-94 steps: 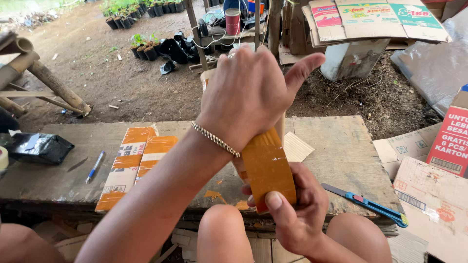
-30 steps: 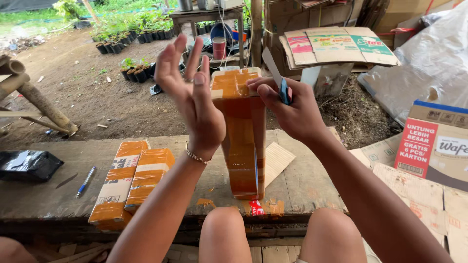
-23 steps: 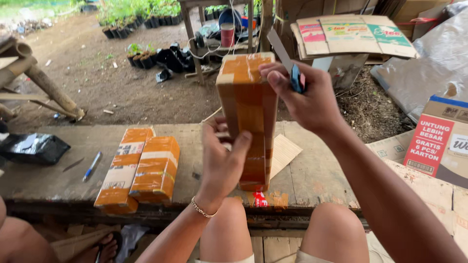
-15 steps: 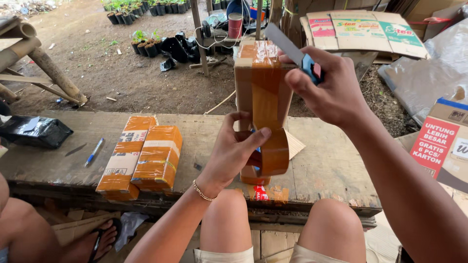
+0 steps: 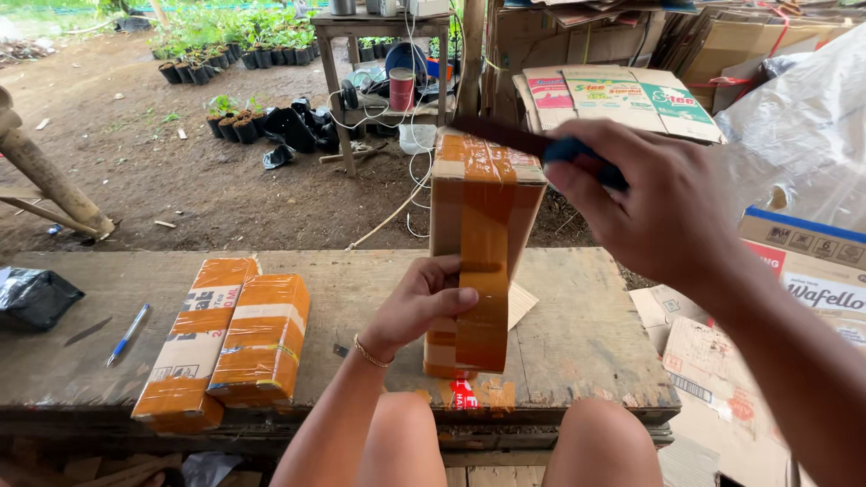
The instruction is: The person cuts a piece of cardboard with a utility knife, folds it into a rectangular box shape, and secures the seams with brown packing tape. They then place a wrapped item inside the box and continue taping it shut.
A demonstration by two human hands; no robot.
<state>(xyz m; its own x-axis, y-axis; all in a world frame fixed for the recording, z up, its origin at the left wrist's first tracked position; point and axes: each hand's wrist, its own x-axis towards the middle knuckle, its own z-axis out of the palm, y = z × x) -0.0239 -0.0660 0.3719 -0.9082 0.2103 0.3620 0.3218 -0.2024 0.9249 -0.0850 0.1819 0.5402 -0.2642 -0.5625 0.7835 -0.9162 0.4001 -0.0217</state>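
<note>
The left hand (image 5: 424,302) wraps around the lower left side of the box (image 5: 480,252), thumb across its front face and fingers curled behind the near edge, holding it firmly. The right hand (image 5: 654,203) is closed around the blue handle of a knife (image 5: 523,142), just beside the box's top right corner; the dark blade runs leftward and slightly up from the fist, lying across the top of the box (whether it touches the tape there cannot be told).

The box stands upright on the table (image 5: 577,334), long axis vertical, its taped top end pointing up and a little away from the person, its bottom end resting near the table's front edge. Orange-brown tape covers the top and runs down the middle of the front face to the base. A pale card (image 5: 521,302) lies flat on the table just behind the box, to its right.

To the left of the box, well apart, two taped parcels (image 5: 225,338) lie flat side by side, touching, long axes running front to back. Further left of the box lie a blue pen (image 5: 128,334) and a black bag (image 5: 36,296). Right of the box, off the table, sit printed cartons (image 5: 803,271).
</note>
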